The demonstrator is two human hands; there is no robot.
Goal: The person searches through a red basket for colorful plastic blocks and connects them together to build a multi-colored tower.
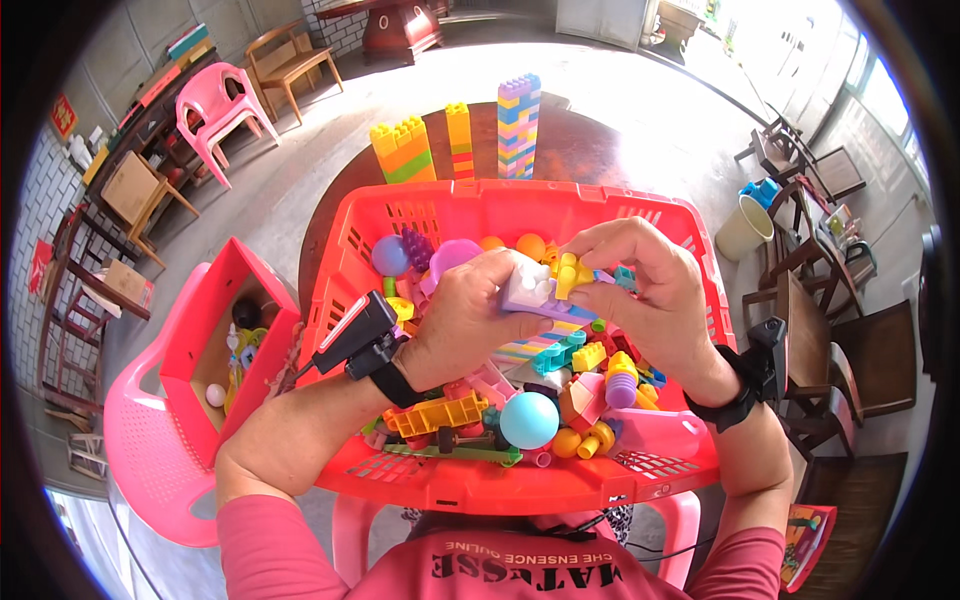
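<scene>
Your dark pink shirt (480,575) spans the lower edge, your forearms (300,445) reaching up from it over the red basket (520,492). Your left hand (455,325) has its fingers and thumb closed on a white block (532,284) and the lilac block (520,297) under it, above the middle of the basket. Your right hand (645,285) pinches a yellow block (570,274) between thumb and fingers, just beside the white one; whether those two touch, you cannot tell. Striped blocks (535,345) show right below the lilac one, joined or not is unclear.

Toward the basket's near edge you have a light blue ball (529,420), a yellow truck (437,413) left of it and a pink scoop (660,432) by the near right corner. A blue ball (390,256) and purple grapes (417,250) lie by the far left corner. Past the far edge, on your round brown bench (585,150), stand a wide yellow, orange and green tower (402,150), a narrow yellow and red tower (459,140) and a tall pastel tower (518,125). Left of the basket, a red box (195,330) sits on a pink chair (145,440).
</scene>
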